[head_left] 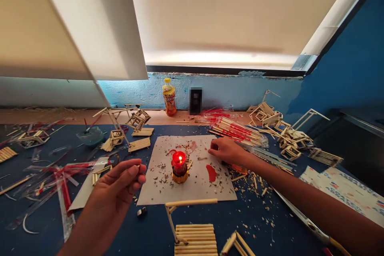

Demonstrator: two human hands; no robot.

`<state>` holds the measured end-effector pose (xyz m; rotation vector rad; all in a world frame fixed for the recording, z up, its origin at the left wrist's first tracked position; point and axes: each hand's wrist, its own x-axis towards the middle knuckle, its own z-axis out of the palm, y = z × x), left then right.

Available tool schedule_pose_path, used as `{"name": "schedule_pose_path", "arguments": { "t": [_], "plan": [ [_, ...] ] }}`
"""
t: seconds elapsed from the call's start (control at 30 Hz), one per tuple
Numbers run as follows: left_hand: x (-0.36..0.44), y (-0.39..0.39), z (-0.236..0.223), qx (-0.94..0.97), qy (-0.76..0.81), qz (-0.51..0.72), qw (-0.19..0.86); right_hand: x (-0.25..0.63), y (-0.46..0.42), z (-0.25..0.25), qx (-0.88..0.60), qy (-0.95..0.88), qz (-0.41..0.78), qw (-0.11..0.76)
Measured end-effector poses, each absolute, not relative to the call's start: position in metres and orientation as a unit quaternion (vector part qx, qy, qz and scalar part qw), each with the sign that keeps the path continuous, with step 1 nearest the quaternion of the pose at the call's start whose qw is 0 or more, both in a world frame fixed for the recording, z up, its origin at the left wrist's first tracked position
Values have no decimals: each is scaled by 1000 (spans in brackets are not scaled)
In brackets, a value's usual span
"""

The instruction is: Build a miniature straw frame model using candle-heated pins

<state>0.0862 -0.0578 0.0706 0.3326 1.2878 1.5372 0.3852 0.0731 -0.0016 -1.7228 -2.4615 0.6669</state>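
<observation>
My left hand [118, 188] is raised left of the lit red candle [179, 163], thumb and fingertips pinched together; whatever they hold is too small to name. The candle stands in a gold-coloured holder [180, 176] on a sheet of pale paper [162, 192] strewn with small chips. My right hand [229, 150] rests at the paper's upper right, its fingers curled, with their grip partly hidden. Beside it lie a red patch [211, 173] and a bundle of sticks [237, 131]. In front of the paper sits a slatted stick platform [195, 240] with an upright post and top bar.
Stick models [295, 138] stand at the right and more [115, 136] at the left. Scissors [309, 224] lie under my right forearm. Plastic wrappers [64, 172] litter the left side. A glass bowl [90, 136] and a drink bottle [169, 98] are farther back.
</observation>
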Motion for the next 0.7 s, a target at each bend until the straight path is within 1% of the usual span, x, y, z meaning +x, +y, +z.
{"name": "schedule_pose_path", "arguments": {
  "t": [0.17,0.3,0.47,0.6,0.7],
  "plan": [
    [85,-54,61,152,563,590,558,373,88,-20,-591,-773,230,35],
    [87,-54,58,116,580,569,571,377,93,-21,-596,-750,278,73],
    [88,-55,57,60,595,560,573,380,91,-10,-550,-709,414,153],
    [88,-57,56,30,594,562,574,379,83,6,-465,-664,534,239],
    [87,-59,53,38,591,564,575,378,75,20,-395,-634,605,276]
  ]
}}
